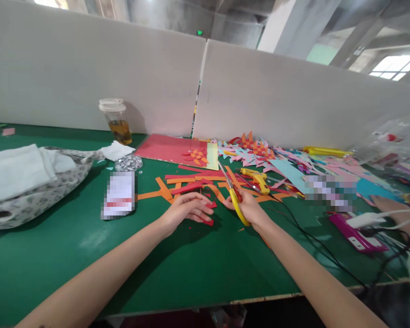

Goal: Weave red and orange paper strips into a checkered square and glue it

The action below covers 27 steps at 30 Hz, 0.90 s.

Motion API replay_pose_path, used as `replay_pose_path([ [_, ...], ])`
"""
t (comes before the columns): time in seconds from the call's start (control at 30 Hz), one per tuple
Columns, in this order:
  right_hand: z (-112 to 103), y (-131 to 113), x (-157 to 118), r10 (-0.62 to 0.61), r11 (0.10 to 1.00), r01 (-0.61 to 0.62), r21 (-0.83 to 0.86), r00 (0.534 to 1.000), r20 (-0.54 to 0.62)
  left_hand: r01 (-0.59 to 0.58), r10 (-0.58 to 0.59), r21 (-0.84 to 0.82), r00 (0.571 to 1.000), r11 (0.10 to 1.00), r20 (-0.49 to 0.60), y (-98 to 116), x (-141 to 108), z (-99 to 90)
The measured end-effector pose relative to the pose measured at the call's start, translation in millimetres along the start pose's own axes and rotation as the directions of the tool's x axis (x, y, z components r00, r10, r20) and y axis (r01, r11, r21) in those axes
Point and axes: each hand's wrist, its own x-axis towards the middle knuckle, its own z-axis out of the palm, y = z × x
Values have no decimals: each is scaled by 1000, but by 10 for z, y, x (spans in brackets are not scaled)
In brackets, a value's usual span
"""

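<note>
My right hand (248,207) is closed around a pair of scissors (237,207) with yellow handles, their blades pointing up and away from me. A curved orange paper strip (216,191) runs to the fingertips of this hand; whether they pinch it is unclear. My left hand (187,210) hovers over the green table with loosely bent fingers apart, and I see nothing in it. Beneath and beside it lie small red paper pieces (208,222). Beyond both hands, red strips (191,187) and orange strips (150,195) lie crossed in a loose heap.
A yellow glue gun (259,179) trails a black cord. Woven paper fish (196,157) lie near red sheets (167,148). Left are a blurred-out phone (119,193), a lidded drink cup (119,127) and a patterned cushion (54,187). Right are a purple power strip (357,234) and another person's hand (392,209).
</note>
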Motion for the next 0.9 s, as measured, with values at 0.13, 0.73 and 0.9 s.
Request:
replay_pose_path([
  [0.13,26,-169,-97,69,943,-80,324,997,43,1,-2,9,994,1000,113,22,-46,61],
  [0.73,167,-228,-362,48,940,-144,309,953,299,-283,224,-122,907,951,-357,-14,96,-73],
  [0.9,141,-223,-380,92,928,-200,313,940,329,-357,246,-113,809,927,-534,-37,157,-152],
])
